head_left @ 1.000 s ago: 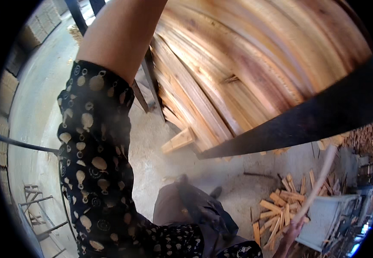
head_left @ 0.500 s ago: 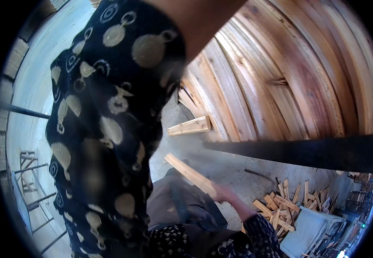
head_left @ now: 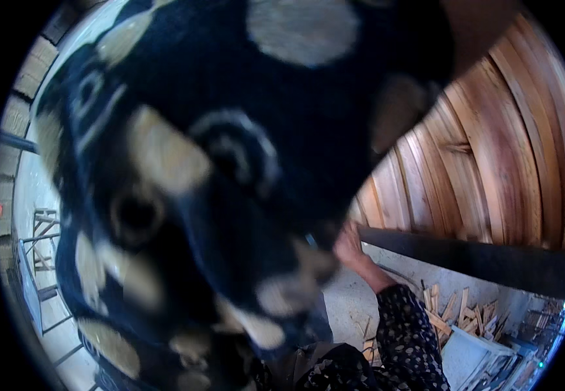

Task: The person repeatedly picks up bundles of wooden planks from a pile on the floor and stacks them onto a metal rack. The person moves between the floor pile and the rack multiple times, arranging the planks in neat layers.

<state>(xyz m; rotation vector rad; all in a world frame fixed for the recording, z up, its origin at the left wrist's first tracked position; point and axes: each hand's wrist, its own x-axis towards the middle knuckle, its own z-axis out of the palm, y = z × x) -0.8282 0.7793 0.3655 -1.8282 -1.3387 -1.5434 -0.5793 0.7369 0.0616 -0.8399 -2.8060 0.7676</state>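
My left arm, in a dark sleeve [head_left: 308, 163] patterned with pale shapes, fills much of the view. Its bare forearm runs out past the upper edge, so my left hand is out of sight. Close to the near end of the stacked wooden boards [head_left: 491, 143] is my right hand [head_left: 353, 246], beside the tip of a dark beam [head_left: 478, 257]. The left sleeve partly covers that hand's fingers and they are smeared. Whether a wooden strip is still in them cannot be seen.
Offcuts of wood [head_left: 468, 313] lie heaped on the grey floor [head_left: 351, 300] at lower right, behind a pale blue box-like thing [head_left: 468, 358]. Against the pale wall at far left stands a metal frame [head_left: 44, 293]. The dark beam crosses below the boards.
My right hand has risen toward the boards' lower end; the wooden strip it held is now out of sight. My left sleeve has swung right and hides more of the view.
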